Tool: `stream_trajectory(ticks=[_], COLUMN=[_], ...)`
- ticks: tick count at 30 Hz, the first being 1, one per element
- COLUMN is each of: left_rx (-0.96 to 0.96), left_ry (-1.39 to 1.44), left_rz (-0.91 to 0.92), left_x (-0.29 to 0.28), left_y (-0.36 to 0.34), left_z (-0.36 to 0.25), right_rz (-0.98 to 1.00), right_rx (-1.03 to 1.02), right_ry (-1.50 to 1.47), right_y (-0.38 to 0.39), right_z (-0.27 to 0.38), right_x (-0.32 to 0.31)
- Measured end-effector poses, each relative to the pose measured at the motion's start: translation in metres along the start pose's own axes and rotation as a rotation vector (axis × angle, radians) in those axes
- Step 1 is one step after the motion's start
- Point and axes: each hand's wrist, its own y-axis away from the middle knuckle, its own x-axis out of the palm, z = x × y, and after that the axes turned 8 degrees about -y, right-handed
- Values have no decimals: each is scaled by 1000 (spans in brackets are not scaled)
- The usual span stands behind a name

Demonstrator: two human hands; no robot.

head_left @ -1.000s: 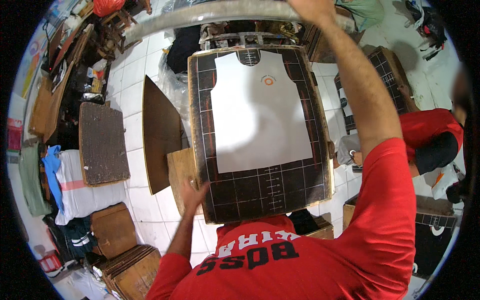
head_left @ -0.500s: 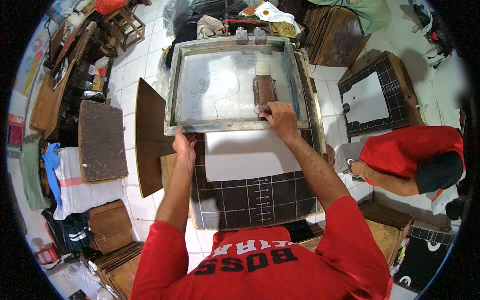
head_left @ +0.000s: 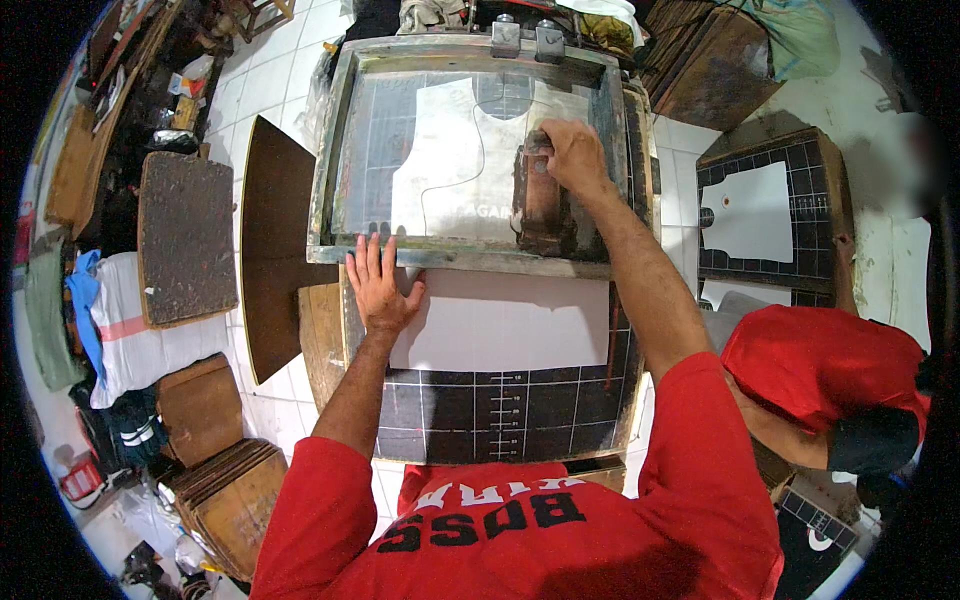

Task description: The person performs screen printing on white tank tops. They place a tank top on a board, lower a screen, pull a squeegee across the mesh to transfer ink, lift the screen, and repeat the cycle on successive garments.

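Note:
A framed printing screen [head_left: 330, 170] lies over a white cut fabric piece [head_left: 500, 320], whose neckline shows through the mesh. Under the fabric is a black gridded board [head_left: 450, 415]. My left hand [head_left: 385, 290] rests on the near-left part of the frame, fingers spread and holding nothing. Inside the frame, toward its right side, my right hand [head_left: 575, 160] grips the far end of a brown squeegee [head_left: 541, 205]. Dark ink smears the mesh around the squeegee. Pale lettering shows on the mesh to the squeegee's left.
Metal hinge clamps [head_left: 527, 38] sit at the screen's far edge. A brown panel [head_left: 278, 250] stands close on the left. At right, a person in a red shirt [head_left: 825, 365] bends beside another gridded board [head_left: 825, 165] bearing a white fabric piece [head_left: 745, 212]. Stacked boards [head_left: 225, 510] lie lower left.
The screen has come down flat against the fabric. My left hand went from holding the frame's edge to lying spread on it. My right hand moved to the squeegee's far end.

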Motion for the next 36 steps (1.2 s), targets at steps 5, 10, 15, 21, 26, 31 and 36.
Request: stream_trajectory(ticks=[5,10,15,21,26,31,36], left_rx=[18,-3,5,27,15,33,6], left_ry=[-11,-1,-34,-18,-2,3,31], left_rz=[-8,15,3,-55,-43,-57,-58], left_x=[0,-1,0,4,2,1,4], left_y=[1,0,0,0,0,1,4], left_z=[1,0,0,1,0,1,2], right_rz=[338,404,-73,112,-77,-128,17], right_rx=[-288,-70,-16,-29,7,59,112], right_ry=[-238,-202,-35,-56,-59,52,10], right_y=[35,32,16,93,35,22,117], right_z=[12,-1,-4,33,10,8,57], right_x=[-23,-37,-2,-18,-7,13,-3])
